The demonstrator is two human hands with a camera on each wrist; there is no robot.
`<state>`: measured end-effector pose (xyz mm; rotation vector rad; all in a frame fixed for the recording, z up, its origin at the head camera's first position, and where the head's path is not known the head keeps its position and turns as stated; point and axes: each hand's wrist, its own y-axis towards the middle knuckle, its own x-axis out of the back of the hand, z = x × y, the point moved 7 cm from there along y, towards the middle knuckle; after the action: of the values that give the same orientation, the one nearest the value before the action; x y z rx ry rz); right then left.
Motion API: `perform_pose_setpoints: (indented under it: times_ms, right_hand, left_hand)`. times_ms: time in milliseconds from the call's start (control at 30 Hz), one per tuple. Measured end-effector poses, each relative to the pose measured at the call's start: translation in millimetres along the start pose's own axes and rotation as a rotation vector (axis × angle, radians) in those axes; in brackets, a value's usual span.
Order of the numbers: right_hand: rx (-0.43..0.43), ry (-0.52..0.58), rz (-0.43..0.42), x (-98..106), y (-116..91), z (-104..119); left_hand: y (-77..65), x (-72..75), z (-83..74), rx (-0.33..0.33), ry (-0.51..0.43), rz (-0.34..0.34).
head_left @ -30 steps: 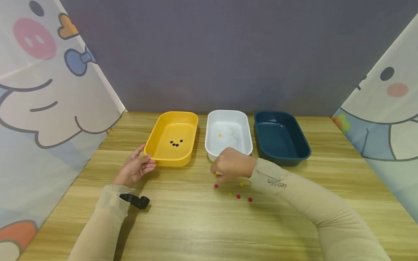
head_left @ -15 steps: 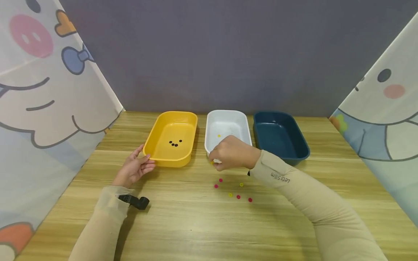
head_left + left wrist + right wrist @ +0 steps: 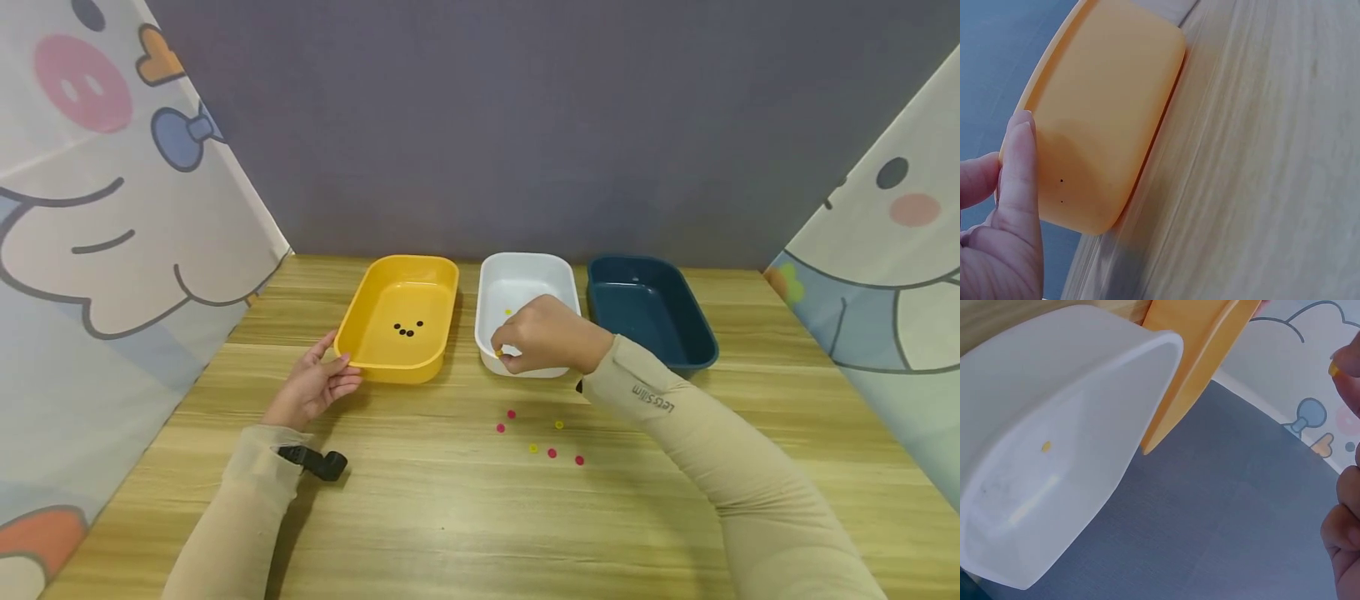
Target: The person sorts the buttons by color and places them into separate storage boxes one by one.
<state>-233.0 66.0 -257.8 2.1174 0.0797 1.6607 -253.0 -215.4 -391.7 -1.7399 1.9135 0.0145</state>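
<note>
My left hand [image 3: 311, 385] grips the near left corner of a yellow plastic basin [image 3: 416, 375], thumb over the rim and fingers along the outer wall. Several black buttons [image 3: 409, 333] lie inside that basin. Over the near side of the white basin [image 3: 490, 364], my right hand [image 3: 547, 335] pinches a small yellow button [image 3: 1333, 369] between thumb and finger. Another yellow button [image 3: 1046, 446] rests on the white basin's floor. Several pink buttons [image 3: 552, 453] and two yellow buttons [image 3: 558, 425] are scattered on the wooden table in front.
A dark blue basin [image 3: 645, 304] stands right of the white one, partly behind my right wrist. A grey panel [image 3: 480, 125] rises behind the table [image 3: 420, 500]. Cartoon-printed sheets [image 3: 135, 217] flank both sides.
My right hand has risen from among the loose buttons to the white basin, carrying the yellow button. The left hand keeps its hold on the yellow basin.
</note>
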Motion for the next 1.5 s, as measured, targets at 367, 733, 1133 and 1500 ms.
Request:
perform_pose_setpoints:
  times_ms: [367,733,1133,1500]
  right_hand:
    - [-0.022,0.02,0.007,-7.4,0.4,-10.3]
    - [-0.069,-0.009,-0.024,-4.7,2.1,-21.7]
    - [-0.106,-0.029,-0.003,-9.2,3.7,-31.7]
    - [-0.148,-0.039,0.126,-27.0,2.4,-52.6]
  left_hand:
    - [1.6,2.3,2.2,-0.068,0.016,0.055]
    - [-0.4,-0.9,-1.1,-0.013,0.003,0.007]
    - [-1.8,2.2,-0.7,-0.025,0.022,-0.007]
    - [-2.0,-2.4,2.5,-0.028,0.035,-0.024]
